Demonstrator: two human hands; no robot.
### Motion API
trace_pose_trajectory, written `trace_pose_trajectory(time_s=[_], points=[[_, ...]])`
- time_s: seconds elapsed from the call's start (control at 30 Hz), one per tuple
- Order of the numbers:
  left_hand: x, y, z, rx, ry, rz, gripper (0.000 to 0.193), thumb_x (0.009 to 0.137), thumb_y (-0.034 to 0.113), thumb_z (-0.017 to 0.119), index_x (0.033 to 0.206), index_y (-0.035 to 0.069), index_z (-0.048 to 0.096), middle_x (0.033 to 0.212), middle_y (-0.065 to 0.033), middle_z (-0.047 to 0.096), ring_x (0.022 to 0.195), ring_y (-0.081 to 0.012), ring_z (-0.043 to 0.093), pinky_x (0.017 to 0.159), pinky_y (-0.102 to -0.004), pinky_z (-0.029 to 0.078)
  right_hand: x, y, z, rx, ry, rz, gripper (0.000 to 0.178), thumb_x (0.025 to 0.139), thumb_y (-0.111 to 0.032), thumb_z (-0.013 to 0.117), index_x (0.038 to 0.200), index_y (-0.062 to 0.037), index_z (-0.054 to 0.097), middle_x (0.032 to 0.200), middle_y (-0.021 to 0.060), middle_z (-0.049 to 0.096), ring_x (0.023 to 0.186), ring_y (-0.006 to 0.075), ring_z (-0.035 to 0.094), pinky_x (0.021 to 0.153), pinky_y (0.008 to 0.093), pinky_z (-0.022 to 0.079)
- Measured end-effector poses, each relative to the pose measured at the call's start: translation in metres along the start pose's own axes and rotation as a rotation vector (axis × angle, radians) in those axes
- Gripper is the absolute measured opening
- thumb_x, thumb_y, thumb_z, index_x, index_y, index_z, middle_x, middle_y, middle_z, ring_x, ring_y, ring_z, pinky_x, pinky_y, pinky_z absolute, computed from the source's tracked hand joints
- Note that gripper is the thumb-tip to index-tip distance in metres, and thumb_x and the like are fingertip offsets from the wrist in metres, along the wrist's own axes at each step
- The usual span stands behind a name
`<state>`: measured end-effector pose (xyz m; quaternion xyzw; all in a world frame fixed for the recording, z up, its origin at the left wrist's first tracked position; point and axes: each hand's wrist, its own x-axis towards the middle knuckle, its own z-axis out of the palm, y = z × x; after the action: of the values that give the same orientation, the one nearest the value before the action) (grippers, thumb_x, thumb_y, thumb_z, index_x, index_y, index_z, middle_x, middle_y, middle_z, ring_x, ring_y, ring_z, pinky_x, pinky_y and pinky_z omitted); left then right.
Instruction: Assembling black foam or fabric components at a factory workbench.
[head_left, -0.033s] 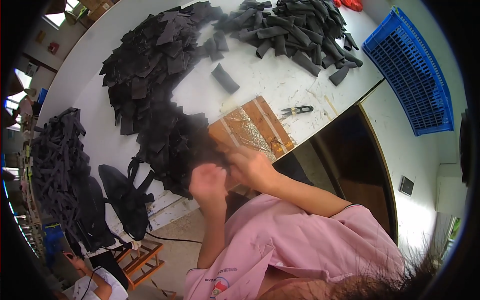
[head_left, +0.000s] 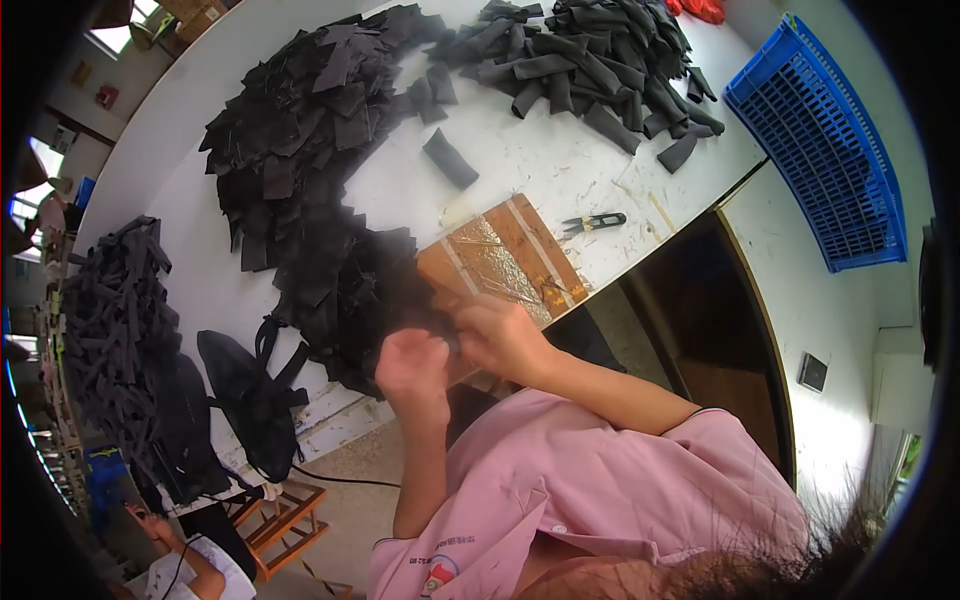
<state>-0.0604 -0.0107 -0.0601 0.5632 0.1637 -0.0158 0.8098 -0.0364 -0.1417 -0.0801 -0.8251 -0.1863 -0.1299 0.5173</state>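
Observation:
Close together at the table's near edge, my left hand (head_left: 412,368) and my right hand (head_left: 503,338) are both closed, fingers curled toward each other. Between them is a piece of dark fabric (head_left: 440,324), blurred and hard to separate from the heap behind. That heap of flat black fabric pieces (head_left: 300,130) runs from beside my hands to the far side. A taped brown board (head_left: 500,250) lies just beyond my right hand. Dark tube-shaped fabric pieces (head_left: 590,65) are piled at the far right, with a single tube (head_left: 450,158) lying apart from them.
Thread snips (head_left: 595,222) rest right of the board. A blue plastic crate (head_left: 815,145) stands at the right. Dark strips (head_left: 120,320) and a black strapped item (head_left: 250,400) lie at the left. Another person (head_left: 190,560) and a wooden stool (head_left: 280,525) are at lower left.
My left hand has shifted very slightly left. My right hand and the fabric piles look the same.

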Motion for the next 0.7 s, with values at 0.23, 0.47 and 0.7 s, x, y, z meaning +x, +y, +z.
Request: trace_pose_trajectory(time_s=[0.23,0.47,0.7], points=[[0.01,-0.008,0.0,0.262,0.069,0.358,0.022,0.07,-0.012,0.046,0.089,-0.003,0.049,0.077,-0.0056,0.052,0.054,-0.0048,0.045,0.046,-0.0155,0.035,0.001,-0.019,0.0,1.502,-0.145,1.039,0.005,0.077,-0.009,0.061,0.075,-0.0061,0.057,0.062,-0.0029,0.049,0.053,0.0042,0.042,0.048,0.0178,0.033],[0.004,0.004,-0.004,-0.039,-0.096,0.166,0.029,0.073,-0.012,0.046,0.101,-0.003,0.046,0.082,-0.0133,0.058,0.042,-0.0024,0.038,0.037,-0.015,0.028,0.007,-0.006,-0.006,1.235,-0.246,0.844,0.017,0.081,-0.022,0.061,0.075,-0.0075,0.054,0.065,-0.0022,0.05,0.055,0.0051,0.044,0.051,0.0171,0.035],[-0.014,0.03,0.006,0.069,-0.336,0.09,0.042,0.076,-0.004,0.056,0.116,-0.006,0.042,0.081,-0.009,0.057,0.047,-0.0024,0.042,0.04,-0.0149,0.031,0.011,-0.012,-0.019,1.424,-0.237,0.658,0.016,0.084,-0.021,0.058,0.078,-0.0061,0.054,0.082,0.0009,0.051,0.066,0.0064,0.047,0.061,0.0201,0.04]])
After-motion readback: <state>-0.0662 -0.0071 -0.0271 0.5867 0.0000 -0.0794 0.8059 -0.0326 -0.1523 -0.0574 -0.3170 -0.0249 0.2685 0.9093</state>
